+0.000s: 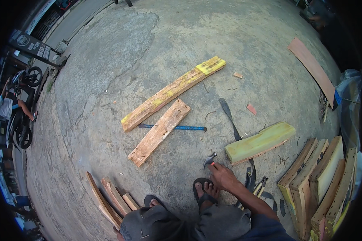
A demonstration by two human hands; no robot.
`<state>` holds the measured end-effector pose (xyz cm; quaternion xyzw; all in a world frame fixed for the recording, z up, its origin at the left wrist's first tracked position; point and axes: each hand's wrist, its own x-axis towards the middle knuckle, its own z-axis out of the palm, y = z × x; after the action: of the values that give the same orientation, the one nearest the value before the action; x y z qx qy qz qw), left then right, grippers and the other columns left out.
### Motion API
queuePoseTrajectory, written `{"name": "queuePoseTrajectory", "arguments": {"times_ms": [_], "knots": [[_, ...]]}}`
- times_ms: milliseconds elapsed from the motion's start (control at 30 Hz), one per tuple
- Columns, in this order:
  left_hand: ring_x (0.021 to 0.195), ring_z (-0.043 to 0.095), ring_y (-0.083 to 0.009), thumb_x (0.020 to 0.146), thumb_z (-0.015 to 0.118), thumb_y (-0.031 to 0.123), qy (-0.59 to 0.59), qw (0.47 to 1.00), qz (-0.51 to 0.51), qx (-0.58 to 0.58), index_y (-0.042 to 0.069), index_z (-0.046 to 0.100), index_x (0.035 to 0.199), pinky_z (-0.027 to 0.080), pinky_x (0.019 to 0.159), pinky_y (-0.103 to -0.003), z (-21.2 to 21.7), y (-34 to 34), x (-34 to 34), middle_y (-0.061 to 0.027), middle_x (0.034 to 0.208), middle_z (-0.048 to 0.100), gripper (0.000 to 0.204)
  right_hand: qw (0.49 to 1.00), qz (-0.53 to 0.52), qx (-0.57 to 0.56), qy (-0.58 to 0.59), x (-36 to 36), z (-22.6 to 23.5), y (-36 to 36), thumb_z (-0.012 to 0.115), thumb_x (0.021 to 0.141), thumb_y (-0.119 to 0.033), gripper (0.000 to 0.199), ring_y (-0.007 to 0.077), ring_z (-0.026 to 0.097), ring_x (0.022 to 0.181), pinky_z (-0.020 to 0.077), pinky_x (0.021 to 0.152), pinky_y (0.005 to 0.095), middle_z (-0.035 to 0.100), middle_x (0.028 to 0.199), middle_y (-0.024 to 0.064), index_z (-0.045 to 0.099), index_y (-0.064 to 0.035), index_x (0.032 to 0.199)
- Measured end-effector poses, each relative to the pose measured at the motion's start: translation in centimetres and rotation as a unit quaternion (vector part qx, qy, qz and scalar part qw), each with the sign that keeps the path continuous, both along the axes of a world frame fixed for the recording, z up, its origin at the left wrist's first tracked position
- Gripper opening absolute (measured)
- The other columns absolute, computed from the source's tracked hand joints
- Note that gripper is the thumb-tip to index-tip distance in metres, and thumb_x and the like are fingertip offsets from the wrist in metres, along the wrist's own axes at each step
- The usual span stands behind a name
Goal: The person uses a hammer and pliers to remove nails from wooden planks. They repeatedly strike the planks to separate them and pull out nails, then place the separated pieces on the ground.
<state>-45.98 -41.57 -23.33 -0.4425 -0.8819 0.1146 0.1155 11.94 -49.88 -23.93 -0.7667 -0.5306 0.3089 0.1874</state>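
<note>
Two boards: lying side by side on the concrete ground (108,60) in the middle, the long yellow-stained board (173,93) slanting above the shorter bare board (160,132).
Far left: a person by a motorbike (22,132) is standing at the edge of the view, well apart from the work.
Lower left: a few wood strips (110,199) are lying fanned just left of the person's knees.
Blue bar: a blue metal bar (189,128) is lying under the shorter board, its end sticking out to the right.
Feet: two sandalled feet are resting on the ground at the bottom centre, the right foot (205,193) just beside the hammer.
Left hand: not showing anywhere in the view.
Right hand: the right hand (223,176) is reaching forward, fingers closed around the handle of the hammer.
Hammer: the hammer (209,160) is pointing its claw head up and away from the hand, just left of the green block.
Green block: a thick greenish block (260,142) is lying right of the hammer, with a black strap (229,116) running under it.
Right side: a stack of planks (317,180) is leaning on edge, and a reddish plank (311,68) is lying farther back.
</note>
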Motion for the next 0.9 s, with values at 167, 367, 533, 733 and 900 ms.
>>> {"name": "queuePoseTrajectory", "arguments": {"times_ms": [167, 367, 533, 733, 900], "knots": [[0.137, 0.042, -0.0473, 0.101, 0.064, 0.02, -0.252, 0.919, -0.304, 0.002, -0.002, 0.036, 0.152, 0.039, 0.112, -0.054, 2.9, 12.7, 15.8, -0.0286, 0.143, 0.047, 0.062, 0.979, -0.183, -0.078, -0.037, -2.6, -2.4, -4.4, 0.075, 0.083, -0.015, 0.051, 0.0437, 0.061, 0.105, 0.0538, 0.089, 0.053, 0.06, 0.116, 0.0246, 0.058, -0.0001, 0.129], [0.14, 0.042, -0.047, 0.09, 0.08, 0.032, -0.278, 0.696, -0.661, -0.026, 0.003, 0.036, 0.155, 0.038, 0.117, -0.052, -5.9, 36.0, 32.3, -0.0303, 0.151, 0.043, 0.084, 0.966, -0.229, -0.118, -0.02, -3.4, -4.4, -7.4, 0.074, 0.082, -0.016, 0.041, 0.0458, 0.061, 0.109, 0.0536, 0.091, 0.0545, 0.062, 0.114, 0.0249, 0.06, -0.0013, 0.117], [0.134, 0.051, -0.0483, 0.077, 0.088, 0.047, -0.225, 0.703, -0.614, -0.279, 0.011, 0.035, 0.159, 0.046, 0.109, -0.055, -6.2, 42.1, 39.0, -0.0301, 0.146, 0.049, 0.104, 0.951, -0.282, -0.124, 0.014, -2.1, -3.7, -8.5, 0.073, 0.081, -0.017, 0.035, 0.0469, 0.067, 0.098, 0.0551, 0.087, 0.0525, 0.066, 0.105, 0.026, 0.06, 0.0005, 0.108], [0.123, 0.062, -0.0421, 0.082, 0.082, 0.059, -0.338, 0.651, -0.535, -0.42, 0.013, 0.037, 0.161, 0.053, 0.099, -0.052, 4.2, 41.9, 39.8, -0.0255, 0.14, 0.057, 0.102, 0.91, -0.371, -0.098, 0.16, -2.5, -0.4, -8.0, 0.072, 0.088, -0.024, 0.038, 0.0387, 0.07, 0.084, 0.0555, 0.078, 0.0451, 0.068, 0.085, 0.0219, 0.061, 0.0028, 0.112], [0.118, 0.068, -0.0232, 0.099, 0.066, 0.052, -0.727, 0.484, -0.087, -0.479, -0.004, 0.035, 0.154, 0.062, 0.091, -0.035, 9.2, 29.4, 37.3, -0.0218, 0.139, 0.059, 0.084, 0.805, -0.502, -0.006, 0.316, -2.3, 2.3, -6.4, 0.065, 0.101, -0.031, 0.033, 0.0145, 0.059, 0.06, 0.0484, 0.057, 0.0315, 0.062, 0.074, 0.0064, 0.061, -0.0008, 0.113]]}}
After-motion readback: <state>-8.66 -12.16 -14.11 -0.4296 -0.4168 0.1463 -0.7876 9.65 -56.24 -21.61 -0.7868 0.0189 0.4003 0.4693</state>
